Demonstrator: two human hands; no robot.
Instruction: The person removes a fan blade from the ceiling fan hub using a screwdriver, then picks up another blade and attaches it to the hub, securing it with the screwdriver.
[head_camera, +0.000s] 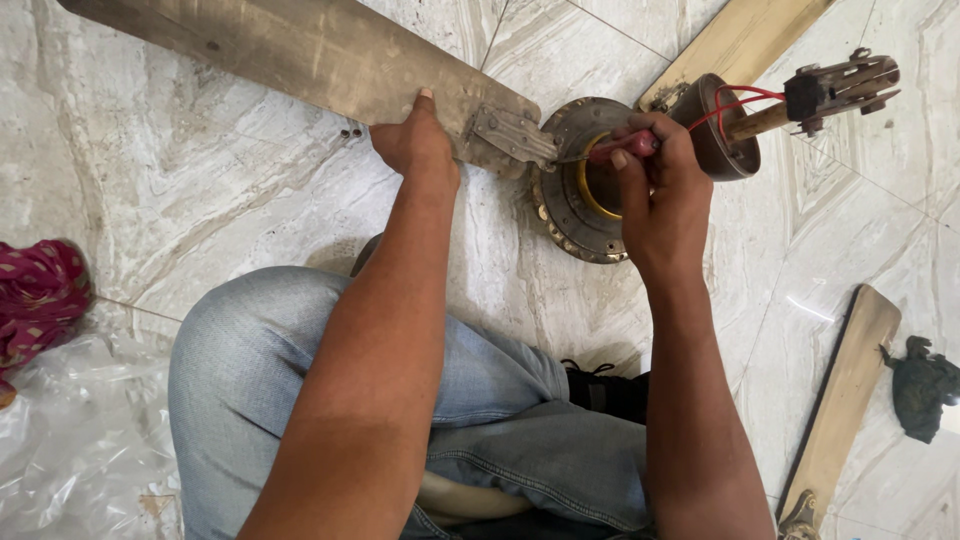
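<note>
Pressure from the left hand (415, 145) pins the fan blade (300, 55) flat on the tiled floor (200, 190) beside the motor hub (580, 195), while the right hand (655, 190) – fingers clenched round a red-handled screwdriver (625, 147) – should stay square on the blade bracket (512, 135) – no slipping.

Fan motor (580, 190) lies on the floor (200, 170), ahead of the seated person's knees. One blade (300, 50) runs from it to the upper left, joined by a bracket (512, 135). Left hand (415, 140) rests on that blade near the bracket. Right hand (655, 175) sits over the motor, holding a screwdriver (620, 148). Downrod (800, 105) extends right. A loose blade (845, 400) lies lower right, a rag (922, 385) beside it. Cloth (40, 300) and plastic sheet (80, 440) lie far left.
</note>
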